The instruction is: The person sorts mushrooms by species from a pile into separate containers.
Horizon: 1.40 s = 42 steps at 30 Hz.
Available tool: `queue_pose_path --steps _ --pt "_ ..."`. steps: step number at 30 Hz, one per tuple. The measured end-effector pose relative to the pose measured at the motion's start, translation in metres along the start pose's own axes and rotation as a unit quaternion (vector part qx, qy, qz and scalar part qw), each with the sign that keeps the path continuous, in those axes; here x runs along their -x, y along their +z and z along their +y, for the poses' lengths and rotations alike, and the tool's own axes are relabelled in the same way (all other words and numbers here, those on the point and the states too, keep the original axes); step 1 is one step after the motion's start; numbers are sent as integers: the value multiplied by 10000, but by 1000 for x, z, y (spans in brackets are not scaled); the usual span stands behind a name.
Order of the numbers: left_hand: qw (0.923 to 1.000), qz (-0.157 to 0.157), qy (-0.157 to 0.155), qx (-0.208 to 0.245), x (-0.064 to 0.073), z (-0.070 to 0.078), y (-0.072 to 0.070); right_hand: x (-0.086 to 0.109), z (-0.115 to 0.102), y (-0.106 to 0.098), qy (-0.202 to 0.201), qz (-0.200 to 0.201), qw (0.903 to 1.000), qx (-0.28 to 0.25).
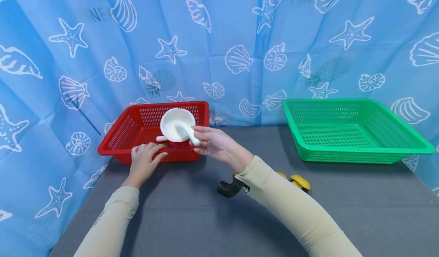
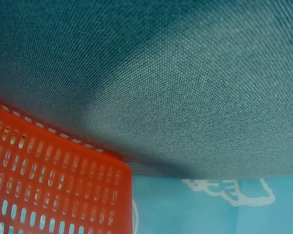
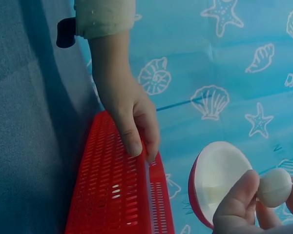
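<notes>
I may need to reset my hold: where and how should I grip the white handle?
Probably pinch the white handle at its outer end, coming from the right. It is slim and rounded, and in the head view slants across the opening of the bowl, its end reaching past the rim toward the right hand, which pinches it there.

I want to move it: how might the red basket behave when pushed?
With holey walls, the red basket is probably light; its straight rim under the left hand suggests stiffness. Its broad, low shape should resist tipping.
</notes>
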<state>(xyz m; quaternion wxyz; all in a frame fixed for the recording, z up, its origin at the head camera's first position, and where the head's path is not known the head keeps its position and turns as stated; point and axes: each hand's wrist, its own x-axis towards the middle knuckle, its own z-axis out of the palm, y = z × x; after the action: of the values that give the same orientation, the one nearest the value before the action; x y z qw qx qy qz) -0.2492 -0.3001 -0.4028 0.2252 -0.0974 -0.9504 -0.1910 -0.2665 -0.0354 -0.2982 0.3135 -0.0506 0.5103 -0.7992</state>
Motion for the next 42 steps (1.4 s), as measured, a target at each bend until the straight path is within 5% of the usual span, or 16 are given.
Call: queue_pose_path --steps 27,34,42 --pt "9997 211 131 -21 -1 0 1 -77 23 57 -339 768 9959 326" --pt "9996 192 181 -29 -2 2 4 -92 28 59 -444 700 9961 297" --pt "9997 167 111 -121 -2 1 1 -91 29 50 -571 689 9921 877"
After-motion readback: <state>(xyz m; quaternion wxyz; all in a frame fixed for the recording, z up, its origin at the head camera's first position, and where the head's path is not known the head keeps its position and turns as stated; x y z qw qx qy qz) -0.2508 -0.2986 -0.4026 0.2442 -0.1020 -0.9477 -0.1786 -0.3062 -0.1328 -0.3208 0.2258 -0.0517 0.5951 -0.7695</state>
